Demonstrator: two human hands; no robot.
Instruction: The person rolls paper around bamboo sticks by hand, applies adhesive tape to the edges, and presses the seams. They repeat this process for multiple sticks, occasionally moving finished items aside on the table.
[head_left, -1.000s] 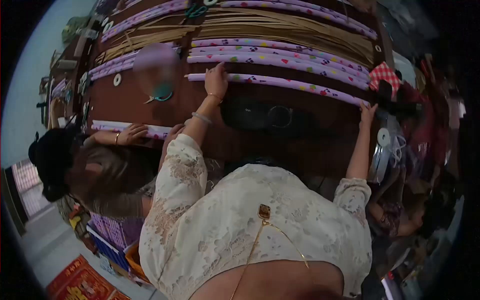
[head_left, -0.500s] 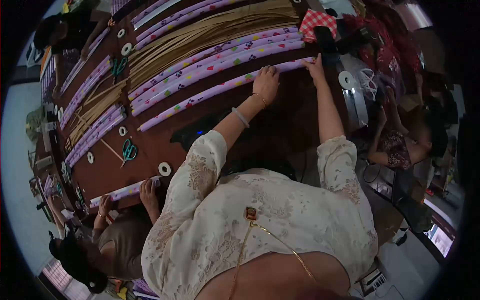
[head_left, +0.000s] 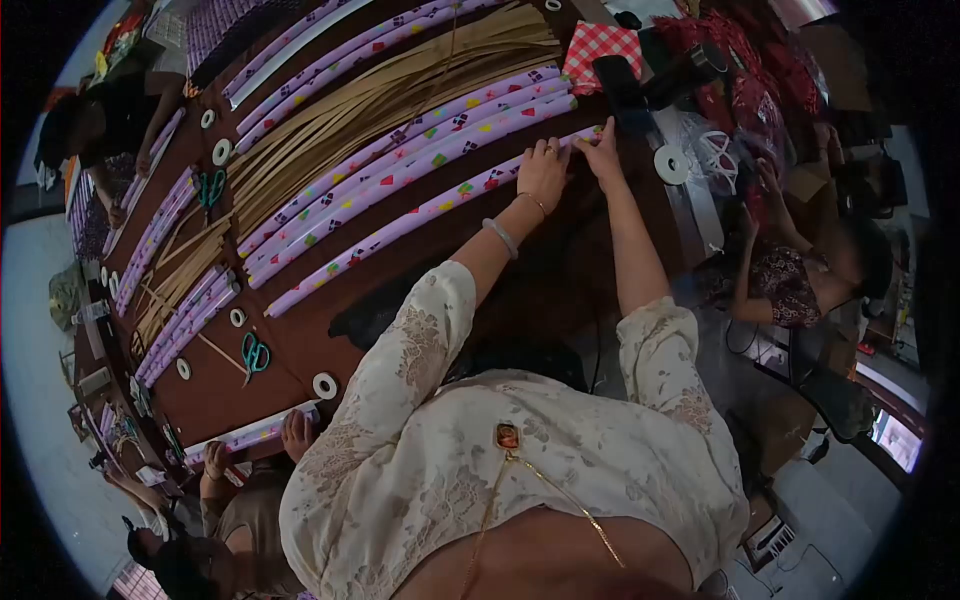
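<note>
Purple roll (head_left: 420, 213), one: left grip (head_left: 543, 177) atop, closure unclear; right grip (head_left: 603, 158) pinching end. Two teal scissors (head_left: 254, 358).

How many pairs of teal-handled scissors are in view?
2: one pair lies at picture left, just below a small white roll; the other pair lies higher up, beside the long brown strips. More may be hidden.

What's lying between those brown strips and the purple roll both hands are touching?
The head view shows other purple patterned rolls beside the brown strips, then a narrow gap of brown tabletop before the touched roll.
</note>
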